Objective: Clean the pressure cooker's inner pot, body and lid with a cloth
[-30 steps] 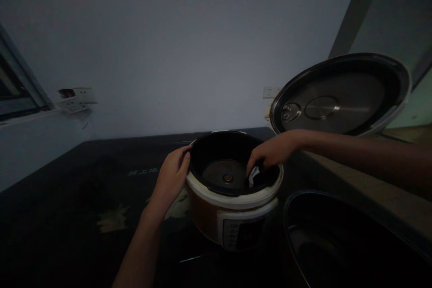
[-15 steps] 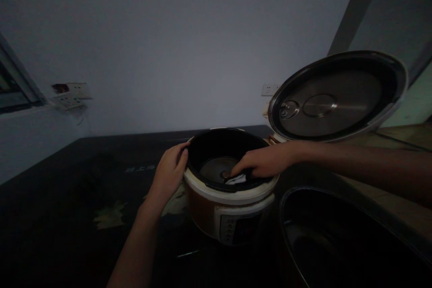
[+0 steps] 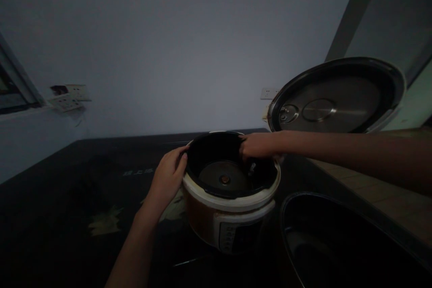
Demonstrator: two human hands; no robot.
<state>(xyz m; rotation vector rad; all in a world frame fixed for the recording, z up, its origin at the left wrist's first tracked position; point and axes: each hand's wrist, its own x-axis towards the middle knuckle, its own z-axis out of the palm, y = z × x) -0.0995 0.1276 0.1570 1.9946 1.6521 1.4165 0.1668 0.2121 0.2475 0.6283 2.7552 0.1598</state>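
An electric pressure cooker (image 3: 202, 216) with a white rim and brown body stands before me. Its heating plate (image 3: 211, 173) shows at the bottom, with a round metal sensor in the middle. My left hand (image 3: 168, 173) grips the rim on the left, thumb toward the near side. My right hand (image 3: 258, 146) reaches inside against the far right inner wall, fingers closed on a cloth (image 3: 252, 169). Only a small pale part of the cloth shows; the rest is hidden in shadow. The cooker's lid (image 3: 340, 94) is swung up to the right, behind my right forearm.
A dark inner pot (image 3: 286, 234) stands at the right front, close beside the cooker. The black tabletop (image 3: 67, 180) carries a leaf-shaped pattern and pale lettering. Behind it rises a wall with sockets (image 3: 269, 93). A tiled floor (image 3: 357, 184) shows beyond the right edge.
My right hand has moved with the cloth from the near right inside of the cooker to the far right wall, uncovering more of the heating plate. My left hand keeps its hold.
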